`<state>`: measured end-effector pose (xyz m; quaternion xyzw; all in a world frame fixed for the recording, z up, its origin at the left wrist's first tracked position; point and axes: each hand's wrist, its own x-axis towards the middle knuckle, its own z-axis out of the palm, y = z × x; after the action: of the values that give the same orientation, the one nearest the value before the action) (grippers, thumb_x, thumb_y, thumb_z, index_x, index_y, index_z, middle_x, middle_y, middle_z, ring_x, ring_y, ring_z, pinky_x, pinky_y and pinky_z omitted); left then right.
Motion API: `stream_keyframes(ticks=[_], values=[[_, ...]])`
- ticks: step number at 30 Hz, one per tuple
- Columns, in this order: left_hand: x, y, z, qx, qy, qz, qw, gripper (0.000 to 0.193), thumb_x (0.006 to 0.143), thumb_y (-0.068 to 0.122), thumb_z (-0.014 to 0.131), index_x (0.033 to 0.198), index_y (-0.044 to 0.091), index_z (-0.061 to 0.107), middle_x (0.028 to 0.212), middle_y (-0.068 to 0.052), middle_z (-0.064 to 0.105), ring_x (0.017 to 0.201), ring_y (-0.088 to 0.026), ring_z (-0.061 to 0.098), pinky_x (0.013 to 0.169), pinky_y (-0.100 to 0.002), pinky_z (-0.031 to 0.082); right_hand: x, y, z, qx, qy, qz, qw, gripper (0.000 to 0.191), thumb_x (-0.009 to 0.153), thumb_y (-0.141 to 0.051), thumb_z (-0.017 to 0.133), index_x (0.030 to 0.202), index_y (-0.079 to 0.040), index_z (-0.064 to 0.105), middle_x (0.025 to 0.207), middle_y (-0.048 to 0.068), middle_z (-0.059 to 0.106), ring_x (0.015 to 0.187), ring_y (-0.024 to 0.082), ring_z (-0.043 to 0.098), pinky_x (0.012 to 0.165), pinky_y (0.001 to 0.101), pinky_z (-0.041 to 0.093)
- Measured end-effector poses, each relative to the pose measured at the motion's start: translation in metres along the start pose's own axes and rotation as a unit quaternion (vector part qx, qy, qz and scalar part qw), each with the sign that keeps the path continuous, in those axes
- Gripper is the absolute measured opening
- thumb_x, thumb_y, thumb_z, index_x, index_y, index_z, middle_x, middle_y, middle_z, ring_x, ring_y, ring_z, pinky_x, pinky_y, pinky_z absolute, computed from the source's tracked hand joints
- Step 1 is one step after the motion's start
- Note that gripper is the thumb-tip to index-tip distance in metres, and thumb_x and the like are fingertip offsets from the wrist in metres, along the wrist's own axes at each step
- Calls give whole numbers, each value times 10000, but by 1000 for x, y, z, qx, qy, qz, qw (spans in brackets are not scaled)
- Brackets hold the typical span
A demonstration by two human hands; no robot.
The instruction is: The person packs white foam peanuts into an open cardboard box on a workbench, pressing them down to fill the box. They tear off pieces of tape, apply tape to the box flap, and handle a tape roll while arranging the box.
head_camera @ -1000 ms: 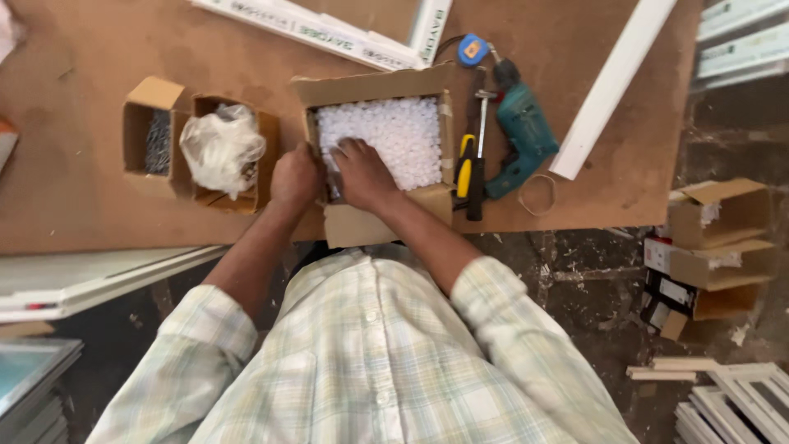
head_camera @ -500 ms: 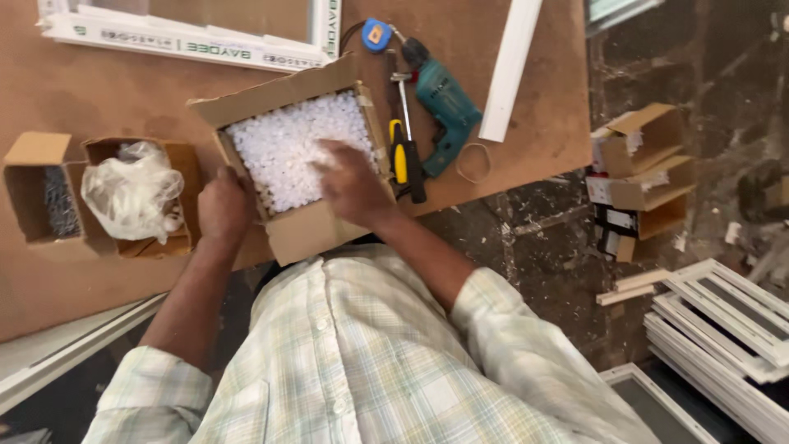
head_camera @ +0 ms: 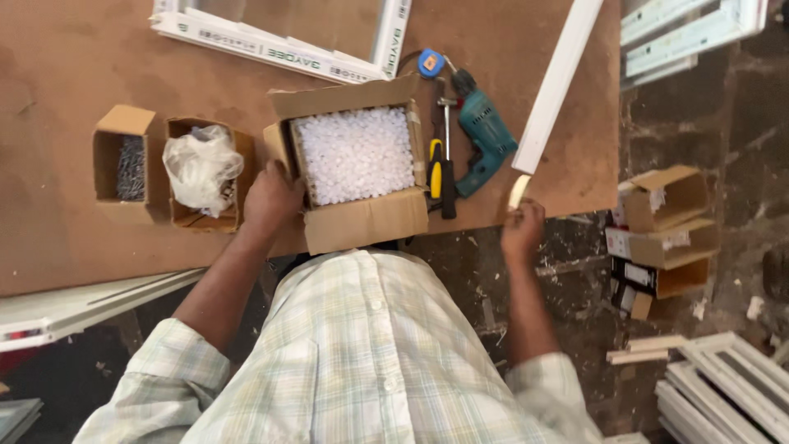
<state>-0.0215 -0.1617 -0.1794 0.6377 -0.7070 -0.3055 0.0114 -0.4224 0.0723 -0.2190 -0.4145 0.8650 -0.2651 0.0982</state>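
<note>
A brown worktop (head_camera: 66, 238) is seen from above. At far left a small open cardboard box (head_camera: 123, 164) w/ dark screws is set, and just beside it a second open box (head_camera: 234, 164) stuffed w/ a crumpled white plastic bag (head_camera: 197, 164). Next, the left hand (head_camera: 269, 200) is laid against the left wall of a larger cardboard box (head_camera: 366, 220); fingers curled over the flap edge, gripping it. That box sits at the near edge of the worktop, approx. centre, open and filled w/ small white plastic pieces (head_camera: 355, 154). Behind it a white window-frame section (head_camera: 279, 49) is lying. Just right of the box a yellow-and-black screwdriver (head_camera: 436, 173) is placed, w/ a teal power drill (head_camera: 485, 140) touching or nearly so, and a blue tape measure (head_camera: 430, 62) near the drill's chuck. A long white profile strip (head_camera: 559, 82) runs diagonally further right. At its lower end the right hand (head_camera: 523, 232) is held at the worktop edge, closed on a small pale piece (head_camera: 518, 191); what kind cannot be told. On the floor at right, stacked cardboard boxes (head_camera: 662, 222) and white frames (head_camera: 723, 386) are seen.
</note>
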Motion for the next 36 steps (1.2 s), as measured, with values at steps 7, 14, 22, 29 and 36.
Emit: stream_keyframes(ticks=[7, 14, 22, 29, 36], values=[[-24, 16, -21, -155, 120, 117, 974, 643, 930, 192, 745, 1450, -36, 443, 1340, -283, 540, 1188, -429, 564, 994, -490, 485, 3, -94, -25, 712, -188, 150, 659, 181, 1089, -177, 571, 1145, -20, 642, 1133, 201, 735, 1049, 332, 725, 992, 480, 569], [-57, 31, -59, -282, 69, 93, 952, 439, 953, 136, 716, 1342, 4, 559, 1157, -181, 645, 980, -300, 673, 851, -398, 553, 17, -161, -35, 755, -223, 138, 601, 226, 1075, -145, 582, 1244, -4, 634, 1172, 197, 726, 1097, 315, 704, 1021, 468, 547], [-80, -15, -67, -341, 80, 50, 935, 305, 959, 127, 709, 1230, 5, 640, 1147, -136, 685, 951, -195, 729, 755, -317, 585, 28, -171, -55, 748, -192, 114, 625, 417, 955, -133, 688, 1346, -14, 607, 1200, 129, 727, 1149, 246, 672, 1047, 409, 496], [-72, -66, -36, -325, 104, 1, 940, 269, 963, 106, 705, 1204, -1, 649, 1112, -128, 715, 890, -186, 708, 768, -320, 570, 23, -171, -45, 721, -188, 114, 657, 401, 980, -102, 678, 1362, -18, 590, 1174, 124, 728, 1123, 231, 682, 1013, 393, 496], [-52, -72, -4, -218, 123, 71, 966, 147, 958, 127, 673, 1052, 28, 729, 1022, -161, 716, 920, -346, 706, 806, -428, 572, 10, -151, -16, 628, -159, 128, 751, 364, 959, -6, 661, 1316, -23, 592, 1125, 124, 715, 1045, 220, 704, 983, 380, 562]])
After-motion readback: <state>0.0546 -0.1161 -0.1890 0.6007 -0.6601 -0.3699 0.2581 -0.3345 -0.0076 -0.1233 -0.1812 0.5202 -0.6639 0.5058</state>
